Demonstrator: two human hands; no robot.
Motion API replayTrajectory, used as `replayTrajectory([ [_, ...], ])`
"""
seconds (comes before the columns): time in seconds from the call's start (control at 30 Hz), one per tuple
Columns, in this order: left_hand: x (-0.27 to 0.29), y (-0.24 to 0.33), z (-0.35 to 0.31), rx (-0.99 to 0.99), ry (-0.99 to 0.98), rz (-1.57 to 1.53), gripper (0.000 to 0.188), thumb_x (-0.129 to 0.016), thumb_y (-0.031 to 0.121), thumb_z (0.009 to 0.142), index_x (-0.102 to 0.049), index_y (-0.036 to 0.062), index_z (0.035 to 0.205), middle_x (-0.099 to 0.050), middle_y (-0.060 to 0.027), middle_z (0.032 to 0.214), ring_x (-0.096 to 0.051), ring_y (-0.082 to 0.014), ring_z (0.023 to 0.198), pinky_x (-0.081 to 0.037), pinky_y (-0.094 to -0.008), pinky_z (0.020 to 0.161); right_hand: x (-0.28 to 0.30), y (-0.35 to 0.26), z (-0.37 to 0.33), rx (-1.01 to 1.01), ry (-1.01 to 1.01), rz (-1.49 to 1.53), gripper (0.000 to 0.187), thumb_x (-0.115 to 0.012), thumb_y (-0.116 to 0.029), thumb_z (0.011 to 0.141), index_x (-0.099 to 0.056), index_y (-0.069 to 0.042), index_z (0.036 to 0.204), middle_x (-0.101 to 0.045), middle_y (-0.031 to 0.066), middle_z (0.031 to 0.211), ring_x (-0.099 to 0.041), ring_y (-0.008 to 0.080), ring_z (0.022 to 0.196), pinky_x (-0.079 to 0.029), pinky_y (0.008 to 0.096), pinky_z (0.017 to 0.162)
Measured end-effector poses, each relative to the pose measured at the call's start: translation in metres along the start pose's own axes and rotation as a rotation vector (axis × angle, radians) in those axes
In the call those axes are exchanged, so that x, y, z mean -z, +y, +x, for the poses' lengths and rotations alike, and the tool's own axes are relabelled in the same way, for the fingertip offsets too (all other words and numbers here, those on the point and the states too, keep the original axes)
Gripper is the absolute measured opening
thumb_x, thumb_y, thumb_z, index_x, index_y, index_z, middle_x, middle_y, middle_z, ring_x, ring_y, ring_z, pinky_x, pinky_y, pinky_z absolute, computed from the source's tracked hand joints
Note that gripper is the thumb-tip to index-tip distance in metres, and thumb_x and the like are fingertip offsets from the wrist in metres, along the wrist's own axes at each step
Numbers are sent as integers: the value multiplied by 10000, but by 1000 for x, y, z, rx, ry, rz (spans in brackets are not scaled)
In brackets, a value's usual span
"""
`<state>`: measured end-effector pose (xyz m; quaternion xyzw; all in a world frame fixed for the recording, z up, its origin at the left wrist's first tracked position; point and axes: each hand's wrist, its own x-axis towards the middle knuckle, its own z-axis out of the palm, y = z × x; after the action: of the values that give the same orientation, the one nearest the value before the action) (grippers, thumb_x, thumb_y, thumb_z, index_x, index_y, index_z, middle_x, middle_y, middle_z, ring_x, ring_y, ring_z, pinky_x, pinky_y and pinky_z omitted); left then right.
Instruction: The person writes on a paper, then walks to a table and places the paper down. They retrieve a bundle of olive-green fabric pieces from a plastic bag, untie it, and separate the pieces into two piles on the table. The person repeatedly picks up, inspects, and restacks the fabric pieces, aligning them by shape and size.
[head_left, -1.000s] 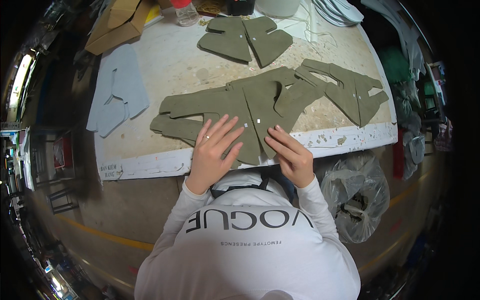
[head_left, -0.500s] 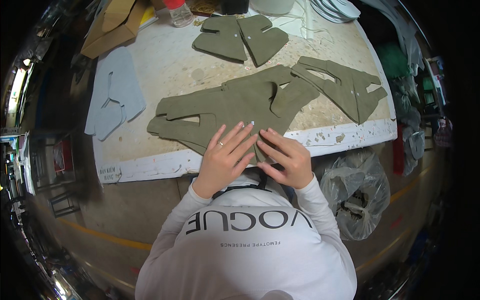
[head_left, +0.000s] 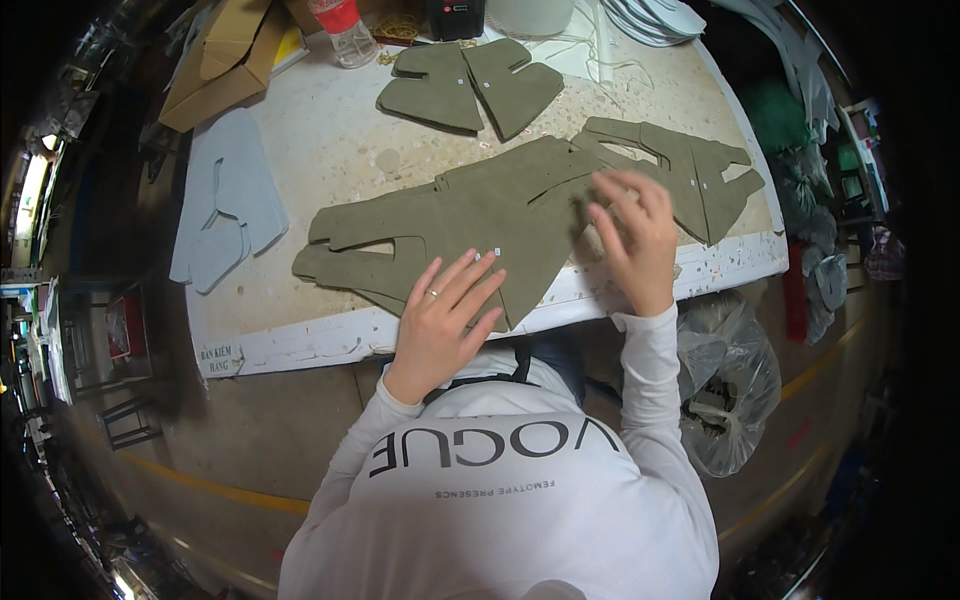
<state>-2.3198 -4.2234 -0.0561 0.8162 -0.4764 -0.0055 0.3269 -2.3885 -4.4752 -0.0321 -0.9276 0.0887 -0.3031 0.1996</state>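
Observation:
Olive-green cut fabric panels (head_left: 480, 210) lie spread in front of me, overlapping, with long slots and small white stickers. My left hand (head_left: 445, 320) rests flat on their near edge with fingers spread, close to the stickers; a ring is on one finger. Off to the right, my right hand (head_left: 642, 245) hovers over or just above the right end of the panels, fingers apart and slightly blurred, with nothing visible in it. Another olive panel stack (head_left: 695, 170) lies beyond that hand, partly meeting the middle ones. At the back lies a further olive pair (head_left: 515, 85).
Grey-blue cut panels (head_left: 230, 200) lie on the left of the worktable (head_left: 320, 165). Along the back stand a cardboard box (head_left: 225, 65), a clear jar with a red top (head_left: 350, 40) and a pile of grey strips (head_left: 655, 18). A clear plastic bag (head_left: 730, 380) sits below the right edge.
My right hand has lifted off the near edge and moved right and away from me. The raised fold in the middle panel now lies flatter. My left hand stays put.

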Motion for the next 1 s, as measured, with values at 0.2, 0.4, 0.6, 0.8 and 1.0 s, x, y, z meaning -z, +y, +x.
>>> replayTrajectory([
  [0.2,4,0,3,96,-30,207,556,-620,335,907,-502,126,1407,-415,-53,1514,-337,-312,1416,-189,-565,1146,-2,-33,-37,159,-407,366,489,-789,-171,694,-679,-105,1167,-575,120,1152,-542,302,1047,-473,373,895],
  [0.4,7,-2,8,140,-59,234,575,-597,356,925,-461,133,1437,-388,-50,1525,-288,-326,1433,-146,-611,1141,-17,-39,-52,106,-278,407,345,-787,-113,695,-707,-78,1028,-618,73,1031,-586,262,951,-496,356,806],
  [0.6,8,-6,7,119,-60,211,546,-594,339,927,-477,174,1434,-379,-56,1531,-288,-335,1433,-139,-614,1142,-15,-41,-52,124,-306,533,270,-783,-111,701,-713,-80,960,-626,61,1002,-586,257,927,-500,352,778],
  [0.8,5,-6,5,95,-60,244,530,-595,325,926,-487,219,1434,-371,-61,1538,-286,-338,1436,-133,-610,1145,-20,-48,-62,186,-226,393,326,-792,-111,707,-698,-79,1017,-627,59,963,-592,251,884,-501,349,747],
  [1.0,4,-6,0,86,15,92,428,-662,246,880,-617,164,1298,-504,-63,1436,-391,-300,1388,-151,-588,1150,-18,-47,-68,-33,-86,602,195,-715,1,785,-666,-23,972,-681,102,927,-650,249,827,-522,316,728],
])
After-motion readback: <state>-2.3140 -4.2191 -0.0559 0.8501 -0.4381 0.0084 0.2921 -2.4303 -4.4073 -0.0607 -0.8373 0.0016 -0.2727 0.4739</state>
